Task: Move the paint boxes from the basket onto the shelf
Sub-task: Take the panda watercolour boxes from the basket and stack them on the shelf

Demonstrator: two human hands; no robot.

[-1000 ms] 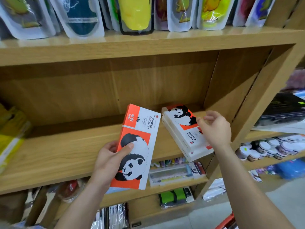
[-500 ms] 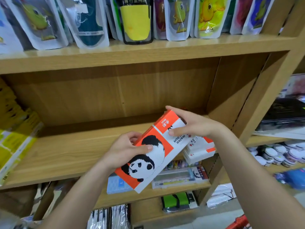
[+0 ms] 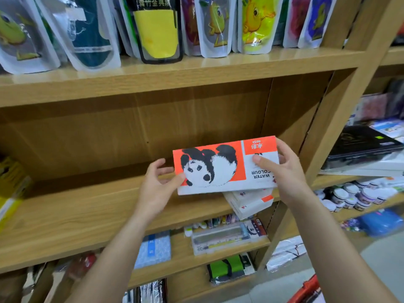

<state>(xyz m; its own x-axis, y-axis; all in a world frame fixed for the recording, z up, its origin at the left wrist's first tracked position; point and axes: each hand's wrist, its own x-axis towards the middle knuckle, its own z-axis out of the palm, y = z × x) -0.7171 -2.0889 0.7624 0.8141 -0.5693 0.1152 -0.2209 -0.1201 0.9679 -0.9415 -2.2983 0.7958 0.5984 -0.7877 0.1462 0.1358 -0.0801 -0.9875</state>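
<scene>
Through the head camera I am watching both hands holding a flat orange-and-white cardboard paint box (image 3: 225, 166) with a panda printed on its face, lying lengthwise and just above a small stack of matching boxes (image 3: 249, 202) at the right end of the light wooden shelf (image 3: 87, 211). The left hand (image 3: 157, 189) is pinching the box's left end, thumb on the printed face and fingers curling behind; the right hand (image 3: 284, 171) is clamping the right end, thumb on the white panel, fingers wrapping the far edge. I am judging this as the placing step. To do it well, I would be lowering the box level, squaring its edges with the stack, which is sitting askew and overhanging the shelf's front lip, then sliding the fingers out sideways so nothing gets dragged off. The card is looking smooth, matt, thin and sharp-cornered, so it should be sliding easily over the grained board. Above, glossy plastic pouches (image 3: 157, 29) are standing in a row. A red rim (image 3: 306, 289) at the bottom edge may be the basket; I cannot tell.
</scene>
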